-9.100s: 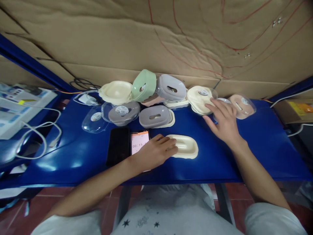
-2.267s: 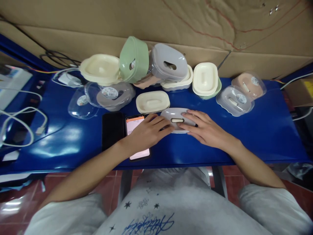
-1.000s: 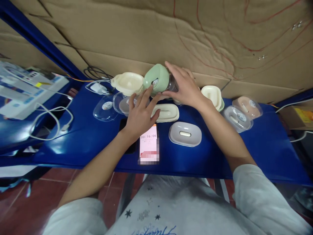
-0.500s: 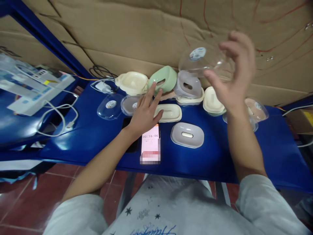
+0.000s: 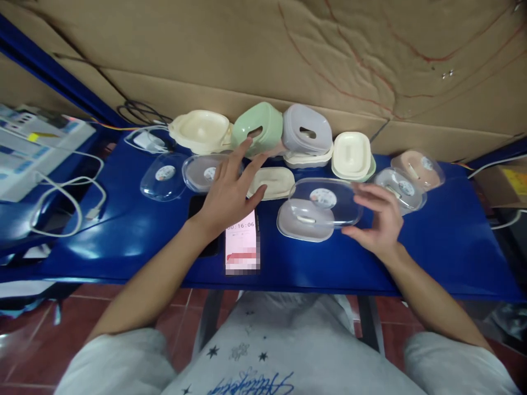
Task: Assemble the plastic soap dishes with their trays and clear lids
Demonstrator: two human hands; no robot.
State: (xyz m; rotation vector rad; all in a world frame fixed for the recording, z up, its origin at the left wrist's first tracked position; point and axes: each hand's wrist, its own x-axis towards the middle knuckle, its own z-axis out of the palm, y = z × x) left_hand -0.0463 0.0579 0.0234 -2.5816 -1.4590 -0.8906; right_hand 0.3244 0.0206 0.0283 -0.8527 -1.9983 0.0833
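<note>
My right hand [image 5: 379, 219] pinches the right end of a clear plastic lid [image 5: 341, 206] that bears a round white sticker. That lid hangs over a grey oval tray [image 5: 284, 222] with a small cream piece [image 5: 307, 219] at its middle, partly covering it from my view. My left hand [image 5: 230, 192] is open, fingers spread, above a cream oval tray [image 5: 274, 184] and the top of a phone [image 5: 242, 241] showing a timer. Just beyond its fingertips stand a green box [image 5: 263, 123] and a grey box [image 5: 308, 126], each with a slot.
Along the back are a cream container [image 5: 201, 129] and a stacked cream tray [image 5: 352, 153]. Lidded trays, one peach [image 5: 415, 167] and one grey [image 5: 397, 189], lie right. A loose clear lid [image 5: 160, 181], white cables [image 5: 99, 186] and a power strip [image 5: 53, 159] are left.
My right hand has brought the clear lid down from in front of the cardboard to over the grey tray. My left hand stays spread in about the same place. The view has shifted slightly.
</note>
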